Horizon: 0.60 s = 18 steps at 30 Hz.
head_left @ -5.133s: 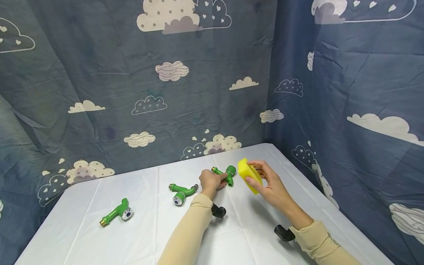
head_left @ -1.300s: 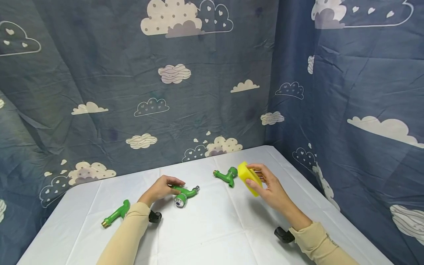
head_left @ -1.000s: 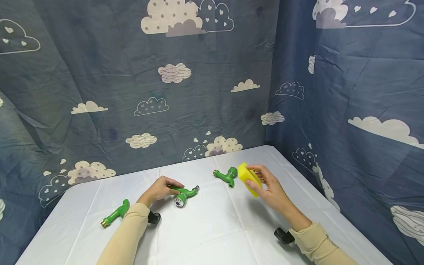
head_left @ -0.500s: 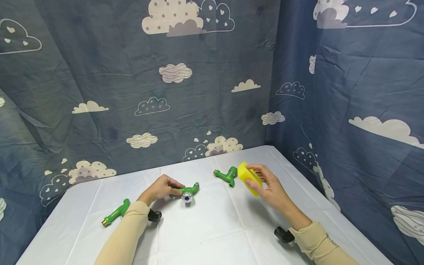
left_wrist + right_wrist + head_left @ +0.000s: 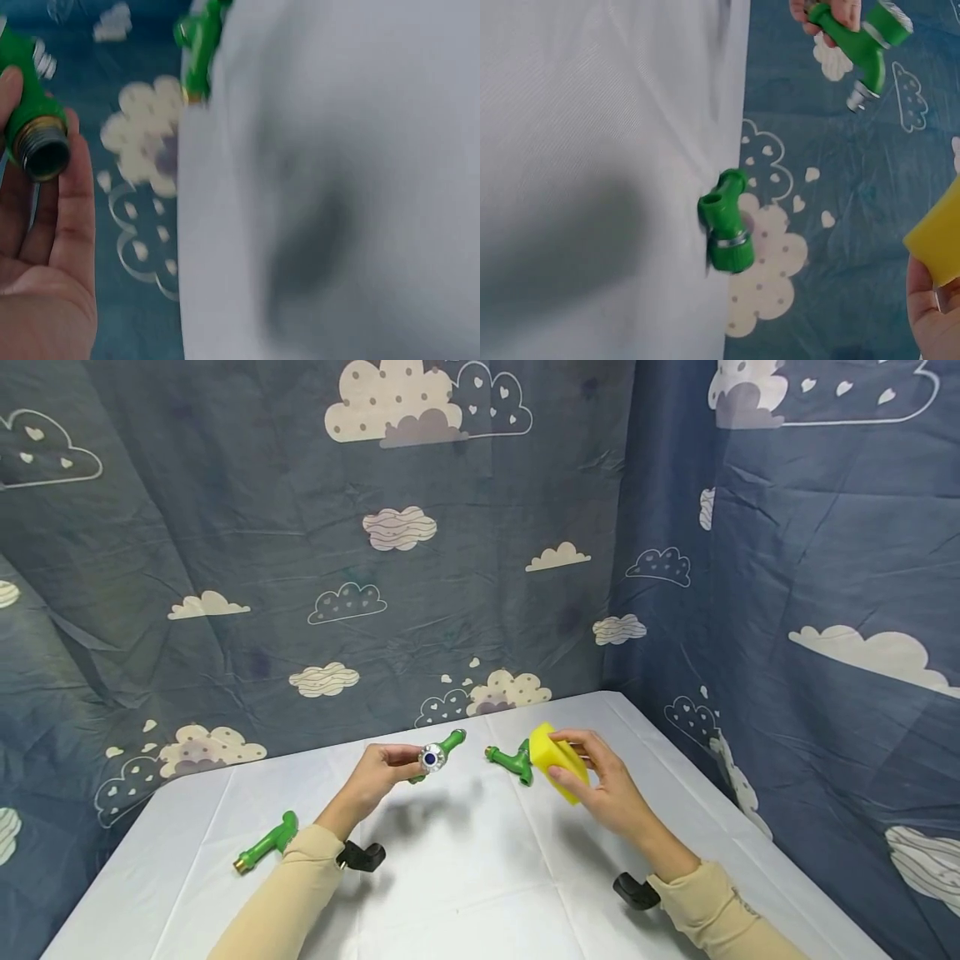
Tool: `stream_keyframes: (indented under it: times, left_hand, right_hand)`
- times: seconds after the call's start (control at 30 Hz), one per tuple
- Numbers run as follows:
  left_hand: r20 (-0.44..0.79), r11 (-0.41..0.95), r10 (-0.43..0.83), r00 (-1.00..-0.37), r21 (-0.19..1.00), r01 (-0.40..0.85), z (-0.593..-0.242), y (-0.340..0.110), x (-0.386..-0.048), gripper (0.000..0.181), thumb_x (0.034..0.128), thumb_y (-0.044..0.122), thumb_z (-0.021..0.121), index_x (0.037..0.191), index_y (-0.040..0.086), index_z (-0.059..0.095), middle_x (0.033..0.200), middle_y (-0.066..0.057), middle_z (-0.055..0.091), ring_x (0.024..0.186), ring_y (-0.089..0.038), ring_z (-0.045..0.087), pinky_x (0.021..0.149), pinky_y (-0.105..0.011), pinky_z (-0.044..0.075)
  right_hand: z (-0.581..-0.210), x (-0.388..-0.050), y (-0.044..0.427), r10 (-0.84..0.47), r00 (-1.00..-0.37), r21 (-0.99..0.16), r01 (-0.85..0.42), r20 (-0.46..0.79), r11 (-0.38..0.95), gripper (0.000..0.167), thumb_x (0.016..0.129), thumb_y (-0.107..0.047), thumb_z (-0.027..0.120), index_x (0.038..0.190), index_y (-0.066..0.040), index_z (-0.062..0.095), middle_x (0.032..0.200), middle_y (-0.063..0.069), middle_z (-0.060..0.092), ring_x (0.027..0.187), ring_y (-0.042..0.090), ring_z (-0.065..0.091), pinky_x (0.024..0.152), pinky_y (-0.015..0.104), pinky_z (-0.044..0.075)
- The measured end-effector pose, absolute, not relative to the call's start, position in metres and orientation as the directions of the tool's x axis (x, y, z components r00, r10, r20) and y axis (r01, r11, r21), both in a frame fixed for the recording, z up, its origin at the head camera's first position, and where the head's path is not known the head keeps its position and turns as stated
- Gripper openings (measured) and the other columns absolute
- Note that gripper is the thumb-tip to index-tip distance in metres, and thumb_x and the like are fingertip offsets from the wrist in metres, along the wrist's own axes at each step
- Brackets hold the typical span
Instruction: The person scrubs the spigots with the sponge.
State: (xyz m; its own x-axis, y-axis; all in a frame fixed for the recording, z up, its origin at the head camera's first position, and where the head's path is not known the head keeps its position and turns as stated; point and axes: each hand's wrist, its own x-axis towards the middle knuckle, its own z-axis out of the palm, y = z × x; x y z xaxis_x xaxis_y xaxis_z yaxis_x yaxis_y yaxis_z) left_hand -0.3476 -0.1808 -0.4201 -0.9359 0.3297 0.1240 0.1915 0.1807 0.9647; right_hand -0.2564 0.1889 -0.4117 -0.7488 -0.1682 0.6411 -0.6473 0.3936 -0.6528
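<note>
Pinched in my left hand (image 5: 375, 781) is a green tap (image 5: 452, 742) with a silver-rimmed knob, held above the table. Its knob faces the head camera, and its threaded inlet shows in the left wrist view. My right hand (image 5: 611, 785) grips a yellow sponge (image 5: 557, 762) between thumb and fingers, raised off the table. A second green tap (image 5: 510, 762) lies at the back, just left of the sponge; in the head view the sponge hides its knob end. In the right wrist view that tap (image 5: 724, 217) shows whole, with a green knob.
On the table's left side lies a third green tap (image 5: 268, 842), partly hidden by the left sleeve. Black wrist mounts (image 5: 363, 857) stick out from both cuffs. A white cloth covers the table (image 5: 465, 893), and dark cloud-print fabric (image 5: 450, 635) hangs behind and to the right.
Earlier, my left hand was at the back right tap; it then moved left to the middle tap. That tap has turned and risen off the table. The sponge has shifted slightly left.
</note>
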Motion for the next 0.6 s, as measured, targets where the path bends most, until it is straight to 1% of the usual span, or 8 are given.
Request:
stream_keyframes:
  times: [0.13,0.27,0.33,0.43,0.53,0.6]
  left_hand:
    - [0.142,0.123,0.315,-0.938,0.974,0.189,-0.411,-0.169,-0.330,0.034,0.0952,-0.001,0.077,0.126,-0.013,0.071,0.104,-0.003,0.082,0.088,-0.010,0.076,0.080,-0.024,0.063]
    - [0.153,0.066,0.355,-0.922,0.980,0.188,-0.407,-0.160,-0.306,0.035,0.0958,0.001,0.077,0.127,-0.014,0.069,0.103,0.000,0.082,0.088,-0.010,0.077,0.080,-0.024,0.064]
    - [0.157,0.040,0.383,-0.910,0.982,0.186,-0.406,-0.154,-0.294,0.037,0.0967,0.003,0.077,0.128,-0.015,0.068,0.102,0.003,0.082,0.088,-0.011,0.078,0.080,-0.025,0.065]
    - [0.139,0.008,0.407,-0.903,0.988,0.155,-0.404,-0.146,-0.277,0.040,0.0981,0.004,0.076,0.131,-0.016,0.065,0.103,0.002,0.081,0.088,-0.013,0.079,0.081,-0.028,0.067]
    - [0.105,-0.006,0.410,-0.906,0.994,0.112,-0.402,-0.138,-0.260,0.042,0.0992,0.006,0.075,0.134,-0.015,0.063,0.100,0.000,0.080,0.085,-0.015,0.080,0.081,-0.032,0.068]
    - [0.076,-0.017,0.407,-0.910,0.997,0.076,-0.402,-0.134,-0.249,0.044,0.0995,0.007,0.075,0.136,-0.014,0.063,0.099,-0.002,0.080,0.084,-0.015,0.080,0.080,-0.033,0.069]
  right_hand:
    - [-0.407,-0.253,0.181,-0.174,-0.728,-0.637,-0.672,0.663,0.378,0.046,0.095,-0.003,0.076,0.138,-0.014,0.064,0.125,0.002,0.065,0.110,0.011,0.064,0.092,0.027,0.056]
    - [-0.406,-0.250,0.172,-0.191,-0.685,-0.598,-0.715,0.703,0.362,0.048,0.093,-0.001,0.078,0.137,-0.015,0.065,0.125,0.002,0.065,0.109,0.009,0.062,0.091,0.028,0.056]
    - [-0.404,-0.248,0.167,-0.200,-0.656,-0.570,-0.741,0.727,0.355,0.050,0.091,0.000,0.079,0.136,-0.015,0.065,0.127,0.003,0.065,0.110,0.011,0.062,0.091,0.028,0.055]
    - [-0.402,-0.244,0.160,-0.223,-0.610,-0.515,-0.775,0.760,0.366,0.052,0.088,0.000,0.082,0.135,-0.016,0.066,0.131,0.004,0.065,0.117,0.014,0.061,0.095,0.026,0.055]
    - [-0.399,-0.236,0.150,-0.252,-0.581,-0.463,-0.791,0.774,0.400,0.053,0.087,-0.003,0.085,0.134,-0.020,0.068,0.136,0.005,0.062,0.124,0.019,0.061,0.100,0.031,0.057]
    - [-0.397,-0.231,0.142,-0.286,-0.546,-0.408,-0.810,0.787,0.422,0.054,0.084,-0.005,0.087,0.132,-0.022,0.069,0.137,0.007,0.060,0.124,0.023,0.061,0.100,0.035,0.060]
